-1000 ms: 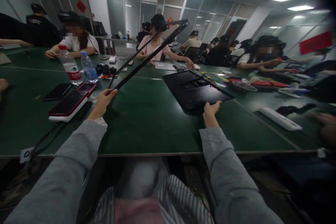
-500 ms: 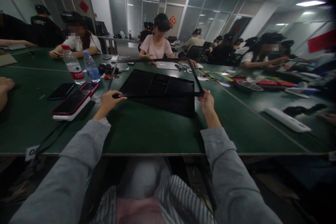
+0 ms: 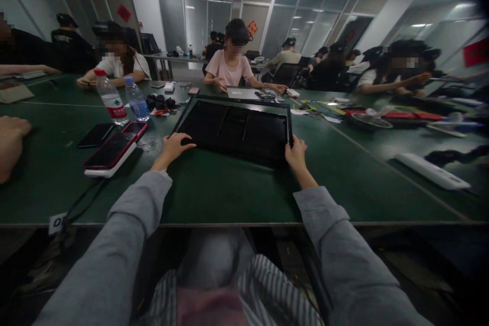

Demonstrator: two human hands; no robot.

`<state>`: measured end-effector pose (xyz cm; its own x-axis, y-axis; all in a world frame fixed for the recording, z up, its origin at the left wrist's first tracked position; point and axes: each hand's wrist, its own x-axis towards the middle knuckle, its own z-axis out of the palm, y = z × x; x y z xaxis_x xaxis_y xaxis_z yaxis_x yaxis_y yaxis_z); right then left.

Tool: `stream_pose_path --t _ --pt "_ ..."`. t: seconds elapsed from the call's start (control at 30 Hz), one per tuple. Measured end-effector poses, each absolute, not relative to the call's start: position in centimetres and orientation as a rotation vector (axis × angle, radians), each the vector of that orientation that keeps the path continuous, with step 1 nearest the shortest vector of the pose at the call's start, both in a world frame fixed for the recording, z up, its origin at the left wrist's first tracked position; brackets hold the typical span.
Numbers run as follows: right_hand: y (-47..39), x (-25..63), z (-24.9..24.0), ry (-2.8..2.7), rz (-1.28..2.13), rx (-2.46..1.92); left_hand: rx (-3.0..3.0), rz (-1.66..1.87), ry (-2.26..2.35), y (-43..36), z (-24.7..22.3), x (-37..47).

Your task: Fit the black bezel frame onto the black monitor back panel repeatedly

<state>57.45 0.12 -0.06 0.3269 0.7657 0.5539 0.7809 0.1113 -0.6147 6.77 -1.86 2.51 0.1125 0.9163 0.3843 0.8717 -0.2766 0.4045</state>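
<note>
A thin black rectangular frame (image 3: pixel 289 121) lies low over a black folded panel (image 3: pixel 263 130) on the green table, its outline nearly matching the panel's. My left hand (image 3: pixel 173 149) pinches the frame's near left corner, thumb stretched along the near edge. At the near right corner, my right hand (image 3: pixel 297 156) grips the side bar between thumb and fingers. The frame's near bar blends into the dark panel, so I cannot tell whether it rests on the panel.
Left of me are phones (image 3: pixel 110 150) on a white block and two water bottles (image 3: pixel 112 99). A white power strip (image 3: pixel 431 170) lies at right. Across the table (image 3: pixel 229 193), a person in pink (image 3: pixel 233 69) works; another person's hand (image 3: pixel 13 142) is at far left.
Both hands have lowered the black frame from above the table down onto or close over the black panel. The view has turned slightly left.
</note>
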Motion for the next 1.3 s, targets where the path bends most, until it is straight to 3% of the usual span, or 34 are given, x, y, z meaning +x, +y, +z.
stream_pose_path --t 0.53,0.8,0.97,1.3 --pt "-0.8 57.6 0.2 -1.389 0.239 -1.593 2.361 0.635 1.877 -2.2 3.2 7.6" --pt "-0.7 57.7 0.4 -1.436 0.254 -1.586 1.888 1.201 2.356 -2.4 2.5 6.3" --pt "-0.7 57.7 0.1 -1.422 0.268 -1.614 1.717 0.976 2.24 -1.5 1.4 5.1" --pt "0.9 59.2 -0.7 -1.303 0.428 -1.562 1.65 1.059 2.128 -0.4 1.4 3.9"
